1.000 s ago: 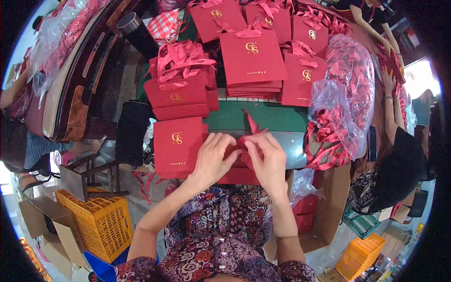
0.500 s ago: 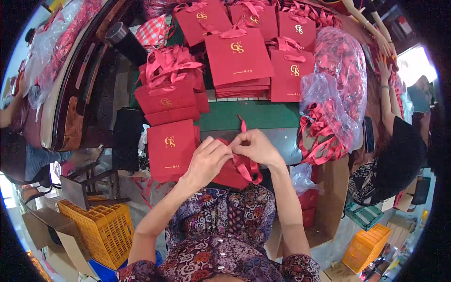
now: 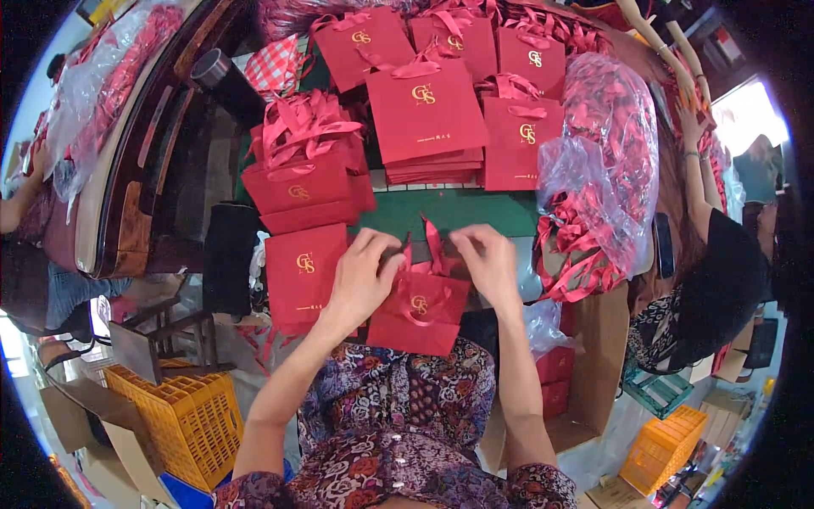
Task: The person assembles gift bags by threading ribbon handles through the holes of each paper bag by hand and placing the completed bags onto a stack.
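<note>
A small red paper gift bag [image 3: 415, 329] with a gold emblem lies in front of me at the table's near edge. Two ends of its red ribbon [image 3: 434, 246] stick up from the top, and a ribbon loop hangs over its front. To the left of those ends is my left hand [image 3: 360, 276], thumb and fingers apart, nothing seen in them. My right hand [image 3: 490, 270] hovers just right of the ribbon, its fingers bent but parted. Beside my left hand lies another red bag [image 3: 301, 276], flat, with the same emblem.
Stacks of red bags [image 3: 428, 114] fill the table's far side over a green mat [image 3: 458, 212]. Clear plastic bags of ribbon [image 3: 606, 161] lie at right. A dark tumbler [image 3: 225, 81] stands far left. Yellow crates [image 3: 182, 424] sit on the floor. Other people's arms reach in at far right.
My hands have moved apart from the ribbon they were pinching together. The bag's front now shows between them, with the ribbon ends standing loose.
</note>
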A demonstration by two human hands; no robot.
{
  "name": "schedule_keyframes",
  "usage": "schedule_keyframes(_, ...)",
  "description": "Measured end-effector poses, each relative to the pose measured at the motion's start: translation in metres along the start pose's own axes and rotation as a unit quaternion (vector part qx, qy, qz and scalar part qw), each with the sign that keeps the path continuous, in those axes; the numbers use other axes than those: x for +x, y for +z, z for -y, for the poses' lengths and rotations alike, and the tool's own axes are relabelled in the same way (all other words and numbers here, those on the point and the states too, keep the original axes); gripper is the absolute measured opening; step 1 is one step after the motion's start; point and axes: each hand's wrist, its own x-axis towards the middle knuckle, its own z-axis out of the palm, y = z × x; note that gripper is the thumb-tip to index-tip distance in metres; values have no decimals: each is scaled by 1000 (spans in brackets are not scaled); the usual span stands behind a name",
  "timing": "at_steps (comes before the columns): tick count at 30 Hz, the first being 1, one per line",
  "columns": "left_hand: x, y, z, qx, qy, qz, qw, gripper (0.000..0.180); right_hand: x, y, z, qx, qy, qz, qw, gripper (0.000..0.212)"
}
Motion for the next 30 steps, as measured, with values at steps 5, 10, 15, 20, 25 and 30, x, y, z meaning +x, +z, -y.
schedule_keyframes(5, 15, 10, -5, 133, -15, 49, 990, 25, -10, 4, 6, -167, 74, 90, 979, 32)
schedule_keyframes(10, 16, 30, 4, 45, -56, 41, 997, 25, -12, 17, 5, -186, 32, 41, 981, 26)
schedule_keyframes(15, 6, 29, 8, -132, -82, -1, 988, 17, -18, 9, 9, 53, 101, 48, 992, 14)
schedule_keyframes(20, 0, 29, -8, -177, -88, 13, 980, 12, -26, 14, 10, 130, 84, 69, 985, 16)
schedule_keyframes(25, -5, 27, -22, -93, -30, -15, 995, 11, -28, 17, 2, 148, 77, 79, 983, 17)
schedule_keyframes(30, -10, 26, -28, -96, -15, -22, 995, 27, -33, 23, -5, 209, 78, 35, 974, 12)
